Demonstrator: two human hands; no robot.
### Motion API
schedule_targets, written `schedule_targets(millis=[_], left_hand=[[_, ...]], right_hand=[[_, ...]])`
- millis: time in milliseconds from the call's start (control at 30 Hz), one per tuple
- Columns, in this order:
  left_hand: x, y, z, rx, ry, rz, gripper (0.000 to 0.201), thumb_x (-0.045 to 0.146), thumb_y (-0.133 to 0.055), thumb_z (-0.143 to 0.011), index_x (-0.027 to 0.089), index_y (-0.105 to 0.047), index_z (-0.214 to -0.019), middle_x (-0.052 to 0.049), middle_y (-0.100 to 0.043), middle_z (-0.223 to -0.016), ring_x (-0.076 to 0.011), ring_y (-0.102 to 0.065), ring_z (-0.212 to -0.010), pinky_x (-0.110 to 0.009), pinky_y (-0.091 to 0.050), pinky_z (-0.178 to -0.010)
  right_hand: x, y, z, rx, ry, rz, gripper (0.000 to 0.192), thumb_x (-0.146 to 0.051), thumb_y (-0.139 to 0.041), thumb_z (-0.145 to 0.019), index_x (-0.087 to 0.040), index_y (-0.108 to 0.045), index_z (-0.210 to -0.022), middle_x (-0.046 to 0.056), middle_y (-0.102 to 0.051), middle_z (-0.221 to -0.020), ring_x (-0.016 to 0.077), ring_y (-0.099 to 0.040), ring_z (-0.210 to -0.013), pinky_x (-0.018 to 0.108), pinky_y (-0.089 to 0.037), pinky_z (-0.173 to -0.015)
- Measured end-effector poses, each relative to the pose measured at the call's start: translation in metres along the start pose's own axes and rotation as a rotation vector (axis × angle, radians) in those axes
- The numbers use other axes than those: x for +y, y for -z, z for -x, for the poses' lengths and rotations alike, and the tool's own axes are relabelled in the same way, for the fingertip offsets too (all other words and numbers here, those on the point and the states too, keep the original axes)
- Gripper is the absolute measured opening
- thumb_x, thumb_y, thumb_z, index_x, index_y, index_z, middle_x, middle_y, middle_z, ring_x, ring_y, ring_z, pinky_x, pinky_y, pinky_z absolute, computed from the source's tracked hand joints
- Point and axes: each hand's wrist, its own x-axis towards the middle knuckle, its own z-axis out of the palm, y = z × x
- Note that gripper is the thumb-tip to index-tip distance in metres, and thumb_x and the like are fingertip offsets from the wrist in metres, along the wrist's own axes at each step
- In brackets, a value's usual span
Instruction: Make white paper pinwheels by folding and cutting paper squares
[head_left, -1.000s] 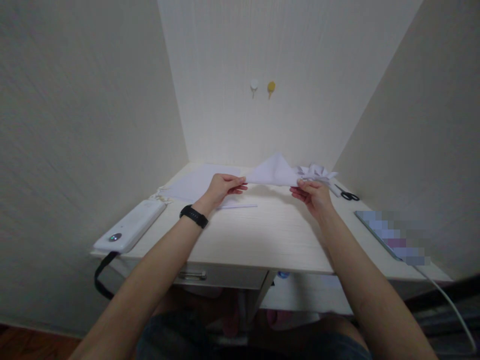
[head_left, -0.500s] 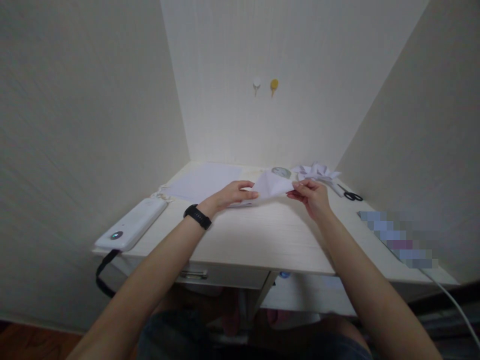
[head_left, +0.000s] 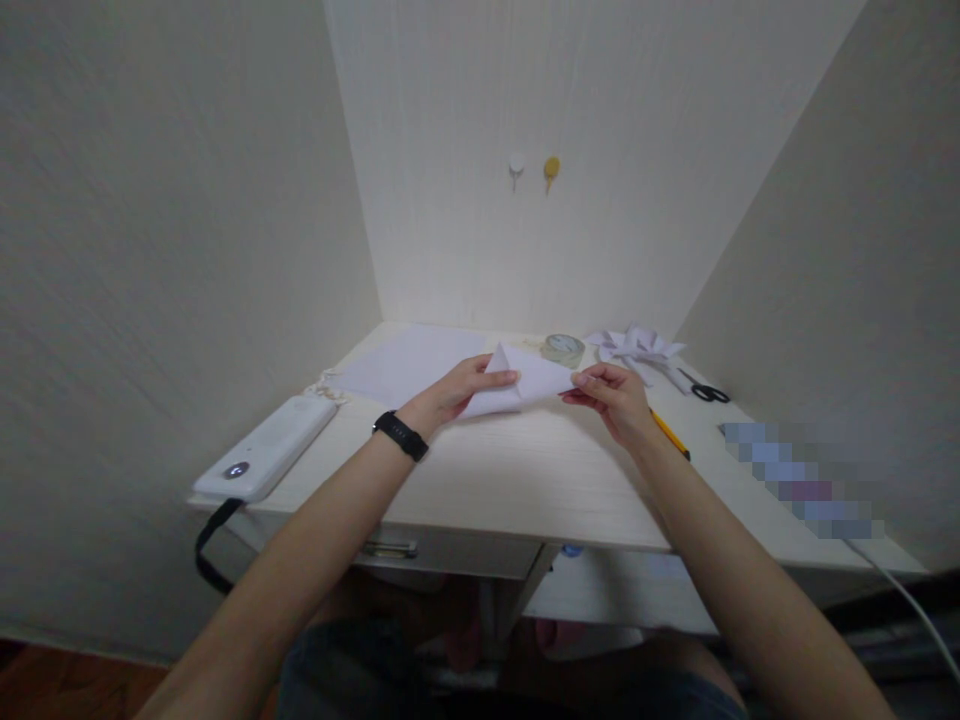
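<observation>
A pale desk [head_left: 525, 480] is set in a corner niche. Flat white sheets [head_left: 409, 365] are laid at its back left, a white device [head_left: 266, 455] at the left edge. A sheet of paper [head_left: 525, 383], already folded to a triangle, is held low over the middle of the desk, so folding appears partly done and further creases seem left. Its left end is pinched by the left hand [head_left: 454, 390], its right tip by the right hand [head_left: 611, 398], fingers closed on it. Finished folded paper pieces [head_left: 636, 345], a tape roll [head_left: 562, 347], scissors [head_left: 703, 392] and a yellow pencil [head_left: 670, 435] are seen nearby.
</observation>
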Motion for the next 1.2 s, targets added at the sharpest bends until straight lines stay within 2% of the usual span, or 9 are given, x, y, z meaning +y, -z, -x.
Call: schedule_targets(millis=[200, 300, 433, 500, 600, 700, 800, 900, 1200], left_hand=[[-0.007, -0.009, -0.003, 0.296, -0.099, -0.108, 0.043, 0.04, -0.087, -0.06, 0.009, -0.074, -0.087, -0.012, -0.074, -0.085, -0.0154, -0.062, -0.063, -0.027, -0.047, -0.058], [-0.013, -0.017, -0.003, 0.33, -0.167, -0.099, 0.042, 0.042, -0.086, -0.061, 0.009, -0.074, -0.084, -0.011, -0.073, -0.084, -0.0156, -0.062, -0.065, -0.027, -0.048, -0.059], [-0.016, -0.021, -0.004, 0.332, -0.208, -0.112, 0.04, 0.048, -0.081, -0.066, 0.01, -0.072, -0.077, -0.009, -0.071, -0.078, -0.0141, -0.06, -0.063, -0.026, -0.046, -0.057], [-0.014, -0.021, -0.005, 0.344, -0.265, -0.129, 0.04, 0.048, -0.079, -0.068, 0.011, -0.072, -0.081, -0.008, -0.071, -0.081, -0.0145, -0.061, -0.068, -0.025, -0.048, -0.061], [-0.012, -0.017, -0.008, 0.427, -0.37, -0.132, 0.05, 0.04, -0.084, -0.063, 0.015, -0.069, -0.103, -0.006, -0.07, -0.088, -0.0155, -0.064, -0.077, -0.025, -0.051, -0.067], [-0.01, -0.014, -0.009, 0.503, -0.383, -0.139, 0.063, 0.034, -0.085, -0.062, 0.017, -0.062, -0.119, -0.002, -0.068, -0.079, -0.015, -0.065, -0.072, -0.026, -0.053, -0.067], [-0.012, -0.013, -0.009, 0.515, -0.364, -0.161, 0.046, 0.032, -0.083, -0.065, 0.014, -0.069, -0.104, -0.003, -0.068, -0.072, -0.0157, -0.065, -0.069, -0.029, -0.054, -0.067], [-0.014, -0.016, -0.009, 0.522, -0.358, -0.177, 0.03, 0.029, -0.082, -0.065, 0.012, -0.072, -0.088, -0.008, -0.073, -0.08, -0.018, -0.067, -0.074, -0.03, -0.055, -0.07], [-0.015, -0.025, -0.008, 0.493, -0.341, -0.189, 0.03, 0.025, -0.081, -0.066, 0.013, -0.073, -0.092, -0.004, -0.072, -0.072, -0.0166, -0.067, -0.07, -0.031, -0.057, -0.069]], right_hand=[[0.009, -0.026, 0.004, -0.03, -0.063, -0.242, 0.056, -0.03, -0.091, -0.055, -0.029, -0.062, -0.103, -0.003, -0.074, -0.087, 0.0187, -0.073, -0.084, 0.035, -0.06, -0.08], [0.019, -0.05, 0.004, -0.105, -0.192, -0.257, 0.053, -0.033, -0.089, -0.058, -0.026, -0.062, -0.103, 0.002, -0.074, -0.098, 0.0207, -0.072, -0.088, 0.037, -0.059, -0.08], [0.028, -0.069, -0.003, -0.019, -0.163, -0.236, 0.042, -0.033, -0.089, -0.057, -0.019, -0.068, -0.092, 0.005, -0.075, -0.095, 0.0197, -0.071, -0.083, 0.034, -0.059, -0.078], [0.028, -0.07, -0.007, 0.032, -0.14, -0.225, 0.039, -0.033, -0.09, -0.057, -0.018, -0.07, -0.087, 0.006, -0.076, -0.093, 0.0195, -0.071, -0.082, 0.033, -0.059, -0.079], [0.025, -0.063, -0.01, 0.03, -0.15, -0.179, 0.038, -0.032, -0.089, -0.056, -0.018, -0.072, -0.086, 0.006, -0.076, -0.091, 0.0208, -0.07, -0.08, 0.035, -0.059, -0.078], [0.022, -0.055, -0.01, 0.012, -0.174, -0.13, 0.038, -0.029, -0.089, -0.053, -0.017, -0.073, -0.086, 0.006, -0.077, -0.09, 0.021, -0.07, -0.078, 0.035, -0.058, -0.076], [0.021, -0.052, -0.009, 0.038, -0.163, -0.109, 0.04, -0.026, -0.09, -0.05, -0.017, -0.073, -0.085, 0.005, -0.077, -0.089, 0.0202, -0.069, -0.077, 0.033, -0.058, -0.075], [0.021, -0.052, -0.007, 0.06, -0.124, -0.119, 0.042, -0.026, -0.09, -0.049, -0.018, -0.072, -0.086, 0.005, -0.076, -0.091, 0.0206, -0.069, -0.08, 0.033, -0.057, -0.074], [0.022, -0.056, -0.007, 0.14, -0.018, -0.162, 0.044, -0.027, -0.089, -0.052, -0.02, -0.066, -0.089, 0.006, -0.075, -0.1, 0.0231, -0.068, -0.088, 0.034, -0.057, -0.078]])
